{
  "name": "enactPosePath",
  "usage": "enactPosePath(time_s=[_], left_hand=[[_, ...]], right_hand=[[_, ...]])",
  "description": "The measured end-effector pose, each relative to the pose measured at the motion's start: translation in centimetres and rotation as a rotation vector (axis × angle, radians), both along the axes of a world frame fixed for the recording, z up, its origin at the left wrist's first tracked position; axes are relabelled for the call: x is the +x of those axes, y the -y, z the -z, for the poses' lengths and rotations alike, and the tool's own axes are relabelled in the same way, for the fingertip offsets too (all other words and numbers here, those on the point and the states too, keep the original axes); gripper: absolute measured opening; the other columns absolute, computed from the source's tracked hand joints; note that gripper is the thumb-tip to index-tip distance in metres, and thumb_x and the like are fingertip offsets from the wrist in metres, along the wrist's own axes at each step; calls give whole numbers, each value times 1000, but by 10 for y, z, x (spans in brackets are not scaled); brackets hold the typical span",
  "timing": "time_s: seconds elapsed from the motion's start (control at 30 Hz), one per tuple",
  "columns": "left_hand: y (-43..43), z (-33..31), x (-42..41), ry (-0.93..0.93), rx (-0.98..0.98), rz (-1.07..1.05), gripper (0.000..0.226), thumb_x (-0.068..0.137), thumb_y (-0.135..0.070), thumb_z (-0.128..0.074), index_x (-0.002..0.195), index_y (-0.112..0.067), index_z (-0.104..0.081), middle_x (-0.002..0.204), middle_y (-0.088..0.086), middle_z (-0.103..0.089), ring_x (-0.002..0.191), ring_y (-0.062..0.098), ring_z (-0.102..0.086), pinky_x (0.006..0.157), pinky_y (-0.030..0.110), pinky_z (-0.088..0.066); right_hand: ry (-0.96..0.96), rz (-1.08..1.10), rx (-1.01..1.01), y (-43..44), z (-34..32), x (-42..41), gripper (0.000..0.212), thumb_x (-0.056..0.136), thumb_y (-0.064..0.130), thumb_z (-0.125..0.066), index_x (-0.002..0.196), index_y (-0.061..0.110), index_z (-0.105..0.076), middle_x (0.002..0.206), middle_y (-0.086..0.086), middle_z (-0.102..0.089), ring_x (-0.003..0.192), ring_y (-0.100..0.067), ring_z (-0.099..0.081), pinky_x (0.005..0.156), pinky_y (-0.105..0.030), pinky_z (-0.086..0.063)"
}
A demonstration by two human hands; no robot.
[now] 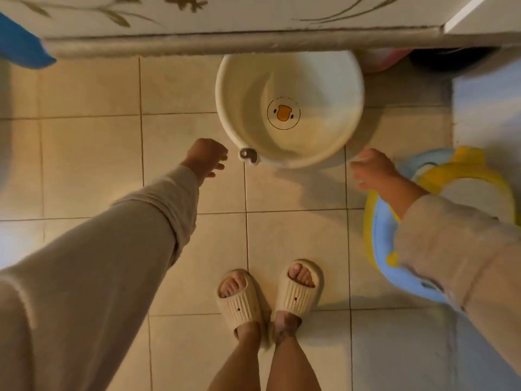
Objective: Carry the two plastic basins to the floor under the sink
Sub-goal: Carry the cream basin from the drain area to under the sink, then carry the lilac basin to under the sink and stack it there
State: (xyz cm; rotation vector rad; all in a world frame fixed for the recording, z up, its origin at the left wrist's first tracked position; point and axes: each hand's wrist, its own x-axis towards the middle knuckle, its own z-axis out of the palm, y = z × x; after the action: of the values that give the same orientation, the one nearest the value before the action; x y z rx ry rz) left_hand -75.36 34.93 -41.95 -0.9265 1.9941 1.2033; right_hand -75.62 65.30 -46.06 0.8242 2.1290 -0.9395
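Note:
A cream plastic basin (pixel 296 88) with an orange duck print on its bottom stands on the tiled floor, its far edge tucked under the counter edge (pixel 225 42). A small hanging tab juts from its near rim. My left hand (pixel 207 159) hovers just left of that tab, fingers loosely curled, holding nothing. My right hand (pixel 372 170) is blurred at the basin's near right rim, fingers apart, not gripping it. A pink basin (pixel 386 62) shows partly under the counter, behind and right of the cream one.
A blue and yellow child's toilet seat (pixel 462 176) lies on the floor at right, under my right forearm. A dark round object (pixel 456 62) sits under the counter at far right. A blue thing (pixel 19 43) juts in top left. My slippered feet (pixel 267 294) stand below.

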Motion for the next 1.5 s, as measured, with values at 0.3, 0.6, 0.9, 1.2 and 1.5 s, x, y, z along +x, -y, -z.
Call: enactPosePath(time_s=[0.3, 0.6, 0.9, 1.2, 1.5], left_hand=[[28, -232, 218, 440, 182, -132, 20, 95, -4, -40, 109, -5, -55, 68, 4, -66, 47, 14, -57, 49, 18, -39], [49, -403, 336, 541, 180, -266, 12, 94, -7, -42, 95, -5, -54, 88, 15, -60, 62, 19, -51, 56, 24, -34], [54, -458, 313, 118, 305, -918, 14, 94, -9, -44, 97, -5, -57, 80, 7, -61, 70, 22, -58, 66, 30, -46], [-15, -433, 393, 156, 202, -1226, 12, 93, -8, -44, 95, -6, -56, 72, 6, -59, 60, 20, -54, 57, 25, -39], [-142, -400, 507, 316, 253, -1742, 11, 93, -10, -47, 98, -5, -55, 81, 11, -61, 67, 24, -55, 66, 31, -46]], right_hand=[[268, -71, -152, 34, -267, 210, 9, 89, 10, -51, 93, 11, -60, 77, -8, -63, 53, -17, -56, 46, -25, -40], [319, -61, -80, 12, -430, 305, 15, 91, 10, -50, 94, 6, -64, 84, -16, -67, 69, -26, -62, 61, -31, -49], [311, -232, -48, -9, -442, 229, 24, 94, 4, -46, 115, -8, -54, 82, -24, -60, 63, -31, -53, 53, -33, -40], [222, -676, 15, 17, -441, 114, 11, 90, 3, -46, 84, 4, -56, 67, -11, -54, 52, -20, -46, 52, -23, -36], [274, -1248, -136, 173, -458, 136, 13, 91, 0, -44, 93, 4, -56, 73, -10, -55, 58, -18, -49, 50, -25, -40]])
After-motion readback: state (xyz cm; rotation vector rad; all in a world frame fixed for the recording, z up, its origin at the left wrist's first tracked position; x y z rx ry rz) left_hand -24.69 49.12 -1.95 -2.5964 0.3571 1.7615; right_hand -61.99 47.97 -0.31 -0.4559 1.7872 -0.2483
